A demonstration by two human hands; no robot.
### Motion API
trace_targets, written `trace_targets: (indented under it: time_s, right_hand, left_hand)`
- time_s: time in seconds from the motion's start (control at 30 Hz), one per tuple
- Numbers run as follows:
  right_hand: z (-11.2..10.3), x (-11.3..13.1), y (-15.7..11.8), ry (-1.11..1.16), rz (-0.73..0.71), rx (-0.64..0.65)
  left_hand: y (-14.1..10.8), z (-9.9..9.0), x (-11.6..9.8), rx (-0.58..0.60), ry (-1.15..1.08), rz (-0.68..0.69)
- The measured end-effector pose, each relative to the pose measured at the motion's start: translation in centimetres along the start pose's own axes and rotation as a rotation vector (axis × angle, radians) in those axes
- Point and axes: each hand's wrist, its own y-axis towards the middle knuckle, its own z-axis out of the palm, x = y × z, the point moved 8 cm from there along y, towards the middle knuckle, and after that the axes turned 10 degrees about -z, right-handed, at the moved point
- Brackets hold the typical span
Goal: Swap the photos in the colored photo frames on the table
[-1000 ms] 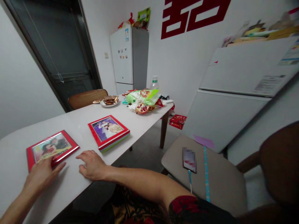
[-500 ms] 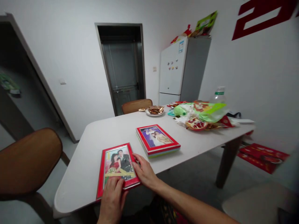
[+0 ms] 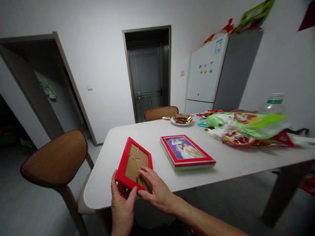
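A red picture frame (image 3: 134, 157) is held tilted above the near-left part of the white table (image 3: 145, 130), its brown backing board turned up toward me. My left hand (image 3: 123, 205) grips the frame's lower left corner, thumb along the near edge. My right hand (image 3: 158, 193) is closed at the lower right, with its thumb by the near edge and its fingers over the backing near the stand. Part of the backing is hidden under those fingers. To the right lies a stack of picture frames (image 3: 188, 160), the top one red with a photo facing up.
Farther back sits a plate (image 3: 180, 123) of wrapped snacks. At the right are a green plastic bag (image 3: 265, 126), an opened pomegranate (image 3: 238, 139) and a clear bottle (image 3: 274, 105). Brown chairs (image 3: 56, 157) stand at the left and behind the table.
The red picture frame has been flipped from photo side up to backing side up and tilted. Both hands have shifted their hold on it. My view has turned left.
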Motion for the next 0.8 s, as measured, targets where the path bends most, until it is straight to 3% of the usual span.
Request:
trace_targets:
  time_s: [0.1, 0.17, 0.33, 0.43, 0.57, 0.8]
  right_hand:
    - [0.5, -0.3, -0.7, -0.156, -0.03, 0.088]
    - [0.5, -0.4, -1.2, -0.225, -0.087, 0.119]
    - [0.7, -0.5, -2.4, -0.294, -0.162, 0.209]
    - [0.8, -0.1, -2.7, -0.311, -0.164, 0.247]
    - [0.3, 0.3, -2.3, -0.311, -0.164, 0.253]
    - [0.4, -1.0, 0.1, -0.257, -0.195, 0.362]
  left_hand:
    - [0.4, -1.5, 1.9, 0.005, 0.077, -0.052]
    - [0.1, -2.3, 3.2, 0.021, 0.245, -0.069]
    - [-1.2, -3.5, 4.1, -0.017, 0.715, 0.15]
    - [-1.7, -3.2, 4.4, 0.038, 0.81, 0.307]
    - [-1.6, -2.4, 4.2, 0.098, 0.896, 0.394]
    - [-1.1, 1.8, 2.5, 0.437, 1.014, 0.412]
